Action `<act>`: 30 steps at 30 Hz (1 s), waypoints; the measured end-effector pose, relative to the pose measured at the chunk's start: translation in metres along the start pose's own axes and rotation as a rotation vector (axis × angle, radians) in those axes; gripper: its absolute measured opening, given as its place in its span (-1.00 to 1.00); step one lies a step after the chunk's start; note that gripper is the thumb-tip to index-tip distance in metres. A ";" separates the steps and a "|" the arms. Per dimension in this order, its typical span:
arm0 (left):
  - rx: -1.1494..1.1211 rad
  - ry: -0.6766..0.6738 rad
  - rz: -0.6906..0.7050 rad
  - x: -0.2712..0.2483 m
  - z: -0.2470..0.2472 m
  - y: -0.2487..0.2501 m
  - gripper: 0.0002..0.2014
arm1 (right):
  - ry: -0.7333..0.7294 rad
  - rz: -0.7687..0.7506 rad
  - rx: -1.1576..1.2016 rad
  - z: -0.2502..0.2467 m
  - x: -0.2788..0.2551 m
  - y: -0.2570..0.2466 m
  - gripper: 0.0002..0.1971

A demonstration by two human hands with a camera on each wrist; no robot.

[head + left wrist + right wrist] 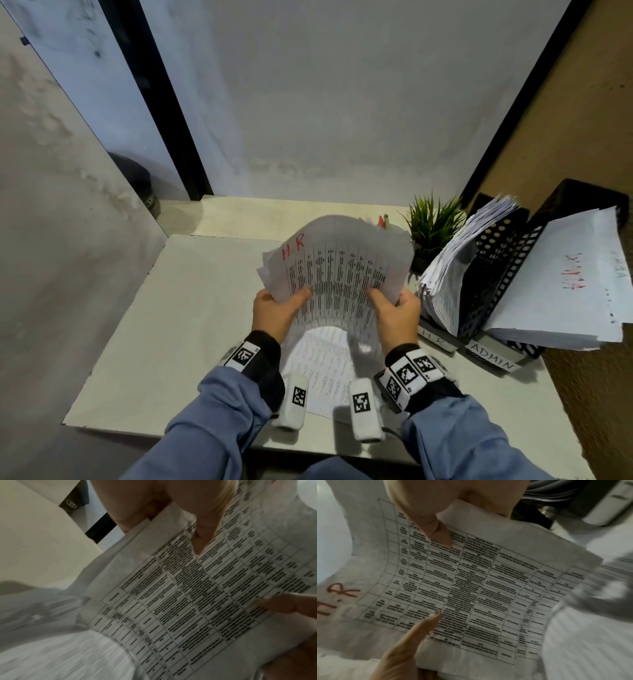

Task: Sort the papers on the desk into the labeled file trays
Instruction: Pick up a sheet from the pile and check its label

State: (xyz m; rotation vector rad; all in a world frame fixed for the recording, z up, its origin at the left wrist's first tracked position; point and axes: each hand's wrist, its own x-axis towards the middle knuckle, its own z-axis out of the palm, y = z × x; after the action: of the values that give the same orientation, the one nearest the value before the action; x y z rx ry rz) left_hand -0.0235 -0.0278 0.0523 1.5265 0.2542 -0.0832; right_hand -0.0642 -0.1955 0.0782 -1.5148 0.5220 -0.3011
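I hold a curled bundle of papers (339,270) above the desk; its top sheet carries a printed table and a red "HR" in the corner. My left hand (284,305) pinches the bundle's lower left edge, thumb on top. My right hand (390,305) pinches the lower right edge the same way. The left wrist view shows the table sheet (188,595) under my left thumb (204,531). The right wrist view shows the same sheet (471,588) and the red letters. Another printed sheet (325,363) lies flat on the desk beneath. The HR tray (435,337) and ADMIN tray (493,356) stand at the right.
The HR tray is stuffed with papers (452,274), and the ADMIN tray holds sheets (561,284) that lean out. A small green plant (431,226) and a pen cup (385,222) stand behind the bundle. The white desk (171,308) ends at walls on the left and back.
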 end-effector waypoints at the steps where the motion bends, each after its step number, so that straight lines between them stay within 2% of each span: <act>1: 0.040 -0.003 -0.057 -0.004 0.001 -0.007 -0.70 | -0.020 0.057 -0.009 0.001 -0.005 0.007 -0.89; 3: 0.035 -0.015 -0.156 -0.012 0.003 -0.019 -0.71 | -0.060 0.123 -0.022 0.000 -0.015 0.013 -0.70; 5: 0.012 0.007 -0.178 -0.015 0.002 -0.022 -0.76 | -0.093 0.176 0.071 -0.002 -0.016 0.010 -0.71; 8: 0.082 0.020 -0.110 -0.007 -0.003 -0.013 -0.92 | -0.089 0.146 -0.055 -0.004 -0.001 0.004 -0.86; 12: 0.053 0.010 0.106 0.003 0.004 0.032 -0.87 | -0.060 -0.066 -0.192 -0.018 0.031 -0.020 -0.89; 14: 0.107 -0.027 0.202 0.009 0.012 0.058 -0.91 | 0.067 -0.240 -0.374 -0.029 0.051 -0.033 -0.70; 16: 0.179 -0.058 0.290 0.015 0.022 0.080 -0.85 | 0.296 -0.338 -0.729 -0.041 0.069 -0.043 -0.49; 17: 0.215 -0.075 0.334 0.016 0.029 0.091 -0.83 | 0.386 -0.286 -0.857 -0.046 0.078 -0.046 -0.34; 18: 0.261 -0.095 0.383 0.018 0.037 0.101 -0.83 | 0.435 -0.173 -0.905 -0.051 0.085 -0.049 -0.17; 20: 0.358 -0.135 0.473 0.016 0.055 0.120 -0.85 | 0.429 0.114 -0.828 -0.060 0.100 -0.049 0.08; 21: 0.404 -0.157 0.512 0.015 0.064 0.128 -0.87 | 0.403 0.239 -0.736 -0.066 0.108 -0.044 0.11; 22: 0.456 -0.178 0.550 0.016 0.072 0.135 -0.89 | 0.362 0.332 -0.638 -0.072 0.115 -0.039 0.05; 23: 0.511 -0.204 0.585 0.017 0.081 0.139 -0.90 | 0.310 0.398 -0.560 -0.078 0.119 -0.035 -0.09; 25: 0.598 -0.266 0.623 0.022 0.099 0.145 -0.89 | 0.263 0.379 -0.487 -0.092 0.124 -0.031 -0.51; 27: 0.682 -0.320 0.652 0.024 0.118 0.151 -0.87 | 0.257 0.302 -0.514 -0.103 0.125 -0.032 -0.81; 28: 0.724 -0.341 0.672 0.024 0.128 0.153 -0.86 | 0.258 0.261 -0.532 -0.108 0.126 -0.033 -0.91; 30: 0.782 -0.376 0.701 0.023 0.149 0.156 -0.84 | 0.242 0.201 -0.541 -0.119 0.131 -0.033 -0.84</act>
State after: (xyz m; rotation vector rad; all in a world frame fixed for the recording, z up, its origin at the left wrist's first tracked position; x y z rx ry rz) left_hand 0.0490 -0.1658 0.2034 2.2465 -0.6959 0.1028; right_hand -0.0073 -0.3660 0.0960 -1.9387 1.0008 -0.1934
